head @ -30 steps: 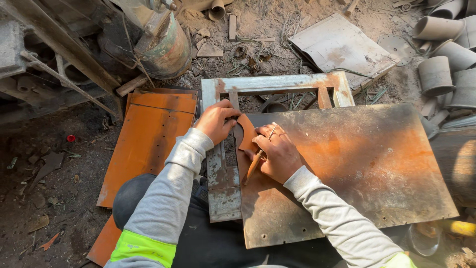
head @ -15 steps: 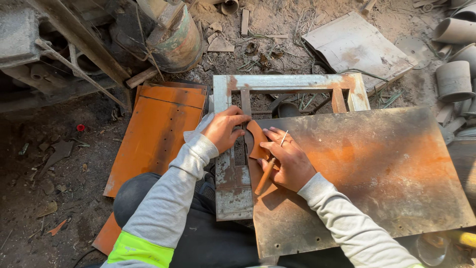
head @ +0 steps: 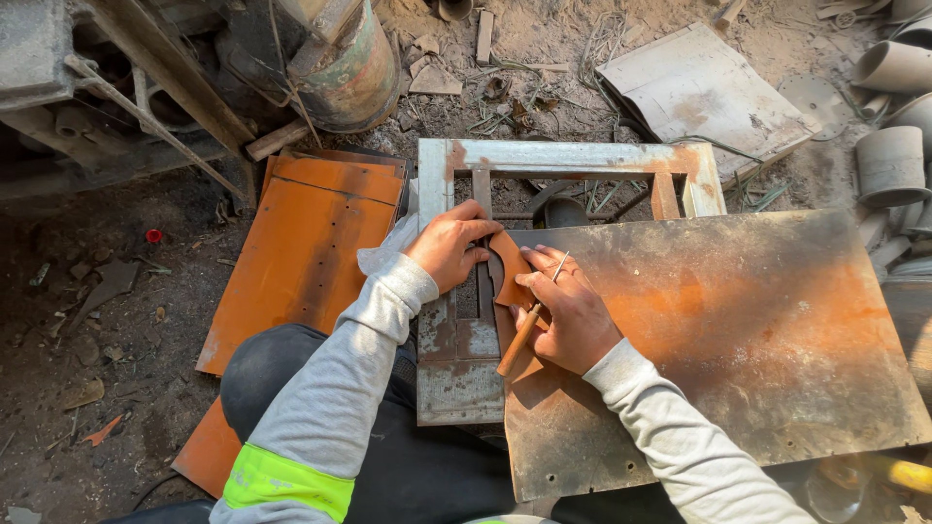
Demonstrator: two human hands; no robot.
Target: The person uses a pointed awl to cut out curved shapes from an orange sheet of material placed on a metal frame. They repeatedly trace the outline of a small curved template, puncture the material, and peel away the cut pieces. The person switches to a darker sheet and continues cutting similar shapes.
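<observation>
A large rusty metal sheet [head: 738, 330] lies on a grey metal frame [head: 573, 157]. On the sheet's near-left corner rests a small curved orange template piece [head: 509, 264]. My left hand [head: 451, 245] presses down on this piece, fingers spread over its left edge. My right hand [head: 571, 312] is closed around a thin wooden-handled marking tool [head: 521, 336], whose metal tip [head: 559, 266] points up along the template's right edge. Both sleeves are grey; the left one has a yellow-green band.
Orange rusty plates [head: 311, 254] lie on the dirt to the left. A dented drum [head: 354, 68] and machinery stand at the top left. A bent grey sheet [head: 704, 92] lies at the top, with grey cylindrical tubes [head: 888, 160] at the right edge.
Both hands stay on the template with little change in pose; the camera view has shifted slightly, so the work appears a bit lower and further right.
</observation>
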